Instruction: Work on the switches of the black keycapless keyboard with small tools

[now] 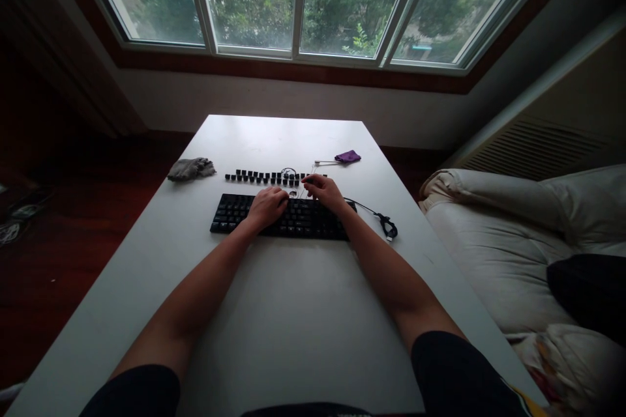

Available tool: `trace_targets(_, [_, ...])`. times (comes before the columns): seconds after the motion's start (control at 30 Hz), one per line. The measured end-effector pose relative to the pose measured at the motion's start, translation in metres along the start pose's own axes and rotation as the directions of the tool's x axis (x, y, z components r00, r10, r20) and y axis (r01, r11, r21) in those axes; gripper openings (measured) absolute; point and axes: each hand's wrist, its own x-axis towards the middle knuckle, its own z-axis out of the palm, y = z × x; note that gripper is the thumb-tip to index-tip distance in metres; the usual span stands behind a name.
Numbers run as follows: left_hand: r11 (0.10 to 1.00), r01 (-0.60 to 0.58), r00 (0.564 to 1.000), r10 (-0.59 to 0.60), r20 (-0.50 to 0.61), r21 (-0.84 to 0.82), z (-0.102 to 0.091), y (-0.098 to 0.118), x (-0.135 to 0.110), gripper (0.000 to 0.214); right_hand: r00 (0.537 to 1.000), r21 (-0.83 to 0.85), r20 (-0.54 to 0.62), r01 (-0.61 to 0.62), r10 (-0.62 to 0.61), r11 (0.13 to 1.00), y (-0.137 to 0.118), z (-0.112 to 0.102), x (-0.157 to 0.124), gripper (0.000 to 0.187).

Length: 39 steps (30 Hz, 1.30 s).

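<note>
Keyboard [300,218] is laid flat on the table [303,300], partly covered by both arms. At 10 o'clock from it, a grey rag [191,169] is bunched; at 11, keycaps [267,178] are lined up, partly masked further right. By the left hand [267,207], fingers bent, the keys are touched; whether anything is gripped cannot be told. The right hand [323,191] is held narrow above the far edge, its pinched contents hard to make out. At 2, a purple cloth [348,156] is seen; at 3, a coiled cable [388,228].
</note>
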Motion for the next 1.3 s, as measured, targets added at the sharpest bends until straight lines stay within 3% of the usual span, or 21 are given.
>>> trace_targets(0.13, [1.000,0.000,1.000,0.000,0.000,-0.020,0.000,0.000,0.000,0.018,0.999,0.123,0.052,0.007,-0.013,0.992,0.003,0.006,0.001,0.032])
trace_targets(0.27, [0.998,0.005,1.000,-0.005,-0.002,-0.061,-0.001,0.000,0.000,0.018,1.000,0.103,0.025,0.011,-0.013,0.995,0.010,0.011,0.002,0.034])
trace_targets(0.53, [0.998,0.001,1.000,-0.002,-0.007,-0.060,0.001,-0.002,0.000,0.018,0.995,-0.039,-0.086,0.039,-0.043,0.998,0.016,0.022,-0.002,0.029])
trace_targets(0.7, [1.000,-0.007,1.000,0.007,-0.006,-0.025,0.002,-0.003,-0.001,0.017,0.996,-0.104,-0.070,0.050,-0.058,0.993,0.009,0.026,-0.007,0.026])
trace_targets(1.03, [0.999,0.006,1.000,-0.006,0.008,-0.041,0.002,-0.002,0.000,0.018,0.959,-0.401,0.096,0.281,-0.265,0.872,-0.004,0.028,-0.022,0.013])
trace_targets(1.17, [0.999,0.012,1.000,-0.012,0.008,-0.047,0.001,-0.002,-0.001,0.019,0.948,-0.483,0.096,0.312,-0.305,0.818,-0.007,0.028,-0.027,0.010])
trace_targets(1.3, [0.999,0.013,1.000,-0.012,0.007,-0.039,0.001,-0.001,-0.001,0.019,0.957,-0.479,0.047,0.274,-0.288,0.834,-0.007,0.029,-0.030,0.016])
